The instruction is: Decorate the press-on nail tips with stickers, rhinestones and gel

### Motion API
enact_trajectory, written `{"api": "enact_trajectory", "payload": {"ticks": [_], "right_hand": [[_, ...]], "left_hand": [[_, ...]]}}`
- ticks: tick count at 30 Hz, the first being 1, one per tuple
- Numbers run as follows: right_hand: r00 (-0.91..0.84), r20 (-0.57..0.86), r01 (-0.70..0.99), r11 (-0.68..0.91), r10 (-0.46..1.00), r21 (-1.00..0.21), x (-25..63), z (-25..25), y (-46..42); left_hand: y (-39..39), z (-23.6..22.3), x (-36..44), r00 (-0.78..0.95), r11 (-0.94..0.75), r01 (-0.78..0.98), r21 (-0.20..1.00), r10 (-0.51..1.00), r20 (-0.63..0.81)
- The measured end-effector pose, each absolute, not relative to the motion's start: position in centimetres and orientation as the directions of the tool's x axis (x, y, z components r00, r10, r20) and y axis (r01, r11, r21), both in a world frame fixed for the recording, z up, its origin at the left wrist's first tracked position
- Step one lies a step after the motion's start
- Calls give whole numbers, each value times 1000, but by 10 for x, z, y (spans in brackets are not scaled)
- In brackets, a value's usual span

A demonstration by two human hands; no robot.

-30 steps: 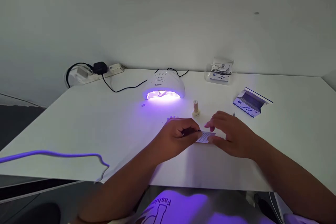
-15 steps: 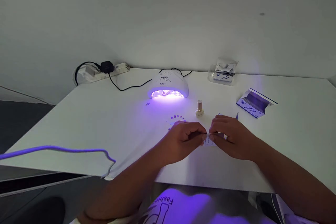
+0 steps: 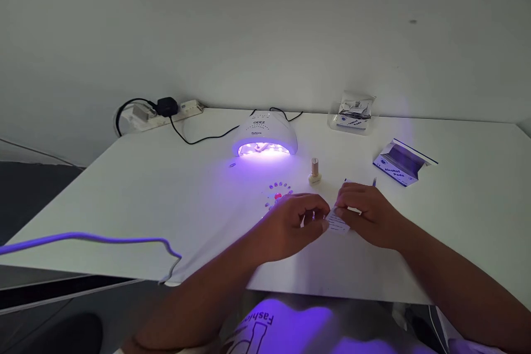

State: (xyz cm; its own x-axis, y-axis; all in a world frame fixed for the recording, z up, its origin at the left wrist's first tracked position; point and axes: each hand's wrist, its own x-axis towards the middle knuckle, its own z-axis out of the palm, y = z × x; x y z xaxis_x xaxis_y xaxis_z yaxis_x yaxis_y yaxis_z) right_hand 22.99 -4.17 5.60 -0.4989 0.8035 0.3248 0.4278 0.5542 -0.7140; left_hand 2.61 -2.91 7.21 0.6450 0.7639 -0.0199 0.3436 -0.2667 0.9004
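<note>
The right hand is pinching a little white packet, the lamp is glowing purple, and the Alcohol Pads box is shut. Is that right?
Not quite: the Alcohol Pads box is open, not shut, as the head view shows. The rest is right: the right hand is pinching a little white packet, and the lamp is glowing purple.

Packet [image 3: 338,223] before the bottle [image 3: 315,172] on the table [image 3: 136,193], lamp [image 3: 265,128] behind left, box [image 3: 394,171] behind right.

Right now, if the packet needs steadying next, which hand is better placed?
Probably the right hand: its grip appears closed on the upper part of the packet. The left hand is at the packet's left edge, but whether it holds anything there is unclear.
</note>
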Motion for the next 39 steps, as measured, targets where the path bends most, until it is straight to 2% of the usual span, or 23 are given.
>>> {"api": "enact_trajectory", "payload": {"ticks": [4, 7, 12, 18, 21, 24, 27, 30, 32, 36, 39], "right_hand": [[-612, 287, 476, 633, 737, -611, 227, 59, -44], [-670, 258, 473, 668, 696, -575, 225, 60, -46], [-676, 239, 443, 643, 697, -625, 222, 56, -48], [-647, 252, 418, 611, 720, -672, 218, 56, -52], [-633, 309, 364, 625, 710, -691, 216, 56, -53], [-611, 435, 283, 696, 661, -660, 213, 54, -53], [-587, 565, 247, 793, 580, -557, 210, 51, -55], [-577, 671, 235, 881, 466, -409, 212, 52, -59], [-537, 723, 245, 900, 435, -359, 217, 55, -60], [-402, 776, 268, 873, 485, -407, 232, 58, -56], [-329, 780, 253, 846, 532, -469, 242, 52, -54]], "left_hand": [[-27, 71, 29, 652, -379, 327, 866, 753, 83], [-26, 67, 28, 733, -517, 368, 773, 672, 100], [-24, 64, 22, 827, -664, 408, 627, 559, 54], [-23, 63, 19, 847, -692, 360, 625, 523, 92], [-23, 59, 22, 832, -668, 268, 695, 524, 183], [-25, 54, 28, 795, -611, 188, 769, 554, 246], [-28, 51, 33, 750, -538, 153, 829, 609, 257], [-30, 49, 32, 666, -418, 174, 891, 717, 206], [-29, 49, 26, 581, -349, 196, 916, 794, 178], [-25, 53, 10, 412, -301, 283, 911, 896, 168], [-18, 58, -1, 376, -330, 376, 866, 908, 183]]}}
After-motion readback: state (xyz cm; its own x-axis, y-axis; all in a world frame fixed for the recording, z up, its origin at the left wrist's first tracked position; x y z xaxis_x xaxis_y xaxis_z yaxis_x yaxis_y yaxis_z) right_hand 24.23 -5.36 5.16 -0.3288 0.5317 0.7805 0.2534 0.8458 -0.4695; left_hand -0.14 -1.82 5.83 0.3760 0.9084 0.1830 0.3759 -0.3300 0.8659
